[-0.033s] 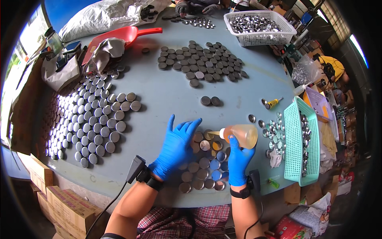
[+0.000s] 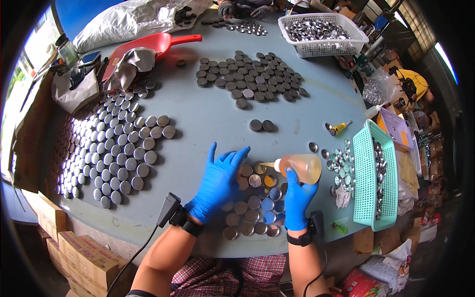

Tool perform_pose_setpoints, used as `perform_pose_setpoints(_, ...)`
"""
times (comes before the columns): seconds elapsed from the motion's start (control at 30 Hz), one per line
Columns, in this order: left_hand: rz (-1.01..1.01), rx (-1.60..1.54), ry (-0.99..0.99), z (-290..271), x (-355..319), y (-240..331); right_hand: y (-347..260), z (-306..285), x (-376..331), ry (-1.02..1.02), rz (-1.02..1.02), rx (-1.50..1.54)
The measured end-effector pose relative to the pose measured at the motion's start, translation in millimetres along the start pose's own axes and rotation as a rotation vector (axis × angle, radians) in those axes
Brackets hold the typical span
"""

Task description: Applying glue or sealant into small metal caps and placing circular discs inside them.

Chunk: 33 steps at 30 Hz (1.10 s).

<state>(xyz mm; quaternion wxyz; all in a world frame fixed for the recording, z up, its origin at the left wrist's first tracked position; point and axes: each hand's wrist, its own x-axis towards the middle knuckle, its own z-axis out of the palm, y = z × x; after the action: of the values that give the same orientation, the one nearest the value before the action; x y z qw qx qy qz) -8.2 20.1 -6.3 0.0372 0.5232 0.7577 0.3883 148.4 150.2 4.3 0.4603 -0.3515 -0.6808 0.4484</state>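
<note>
In a blue glove, my right hand (image 2: 300, 198) grips a clear squeeze bottle (image 2: 304, 169) holding amber liquid. The bottle lies on its side in the air, its thin nozzle pointing left over a round metal cap (image 2: 259, 167) at the far end of a group. My left hand (image 2: 217, 180), gloved too, hovers palm down left of that group with fingers stretched apart and nothing held. Shiny round caps (image 2: 252, 216) with their hollow sides up lie between and below my hands; some reflect blue. My left hand hides part of the group's left side.
Many grey discs (image 2: 114, 168) cover the table's left; darker discs (image 2: 247, 74) lie farther back. A green basket (image 2: 363, 183) of metal parts stands right, near loose rings (image 2: 344, 166) and a yellow-handled screwdriver (image 2: 339, 128). A red dustpan (image 2: 153, 43), a white basket (image 2: 326, 48) and another person's gloved hands (image 2: 226, 10) are beyond.
The squeeze bottle and my right hand have shifted very slightly to the right. My left hand is practically where it was.
</note>
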Motion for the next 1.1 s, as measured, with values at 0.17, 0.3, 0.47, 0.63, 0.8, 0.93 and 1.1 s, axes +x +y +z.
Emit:
perform_pose_setpoints(0.17, -0.055, -0.019, -0.089, -2.8, -0.9, -0.8, -0.3, -11.8, -6.3, 0.031, 0.037, -0.033)
perform_pose_setpoints(0.3, -0.090, -0.011, -0.078, 3.4, -1.1, -2.4, 4.1, -12.8, -16.9, 0.019, -0.045, -0.109)
perform_pose_setpoints(0.47, -0.090, -0.071, -0.069, 1.4, -1.1, -5.2, -5.8, 3.8, -13.6, 0.003, 0.031, -0.025)
perform_pose_setpoints(0.63, -0.093, -0.124, -0.014, 5.4, -2.1, -9.5, -20.1, 7.9, -20.3, 0.044, 0.139, 0.119)
perform_pose_setpoints(0.8, -0.071, -0.108, -0.051, 2.9, -2.4, -5.4, -12.2, 19.0, -24.9, -0.036, 0.083, 0.074)
perform_pose_setpoints(0.93, -0.047, -0.128, -0.008, 6.2, -2.9, -10.0, -4.2, 18.4, -21.8, 0.001, 0.027, -0.022)
perform_pose_setpoints(1.1, -0.056, -0.108, -0.020, 6.6, -4.2, -9.6, -15.9, 9.3, -31.0, -0.011, -0.021, -0.038)
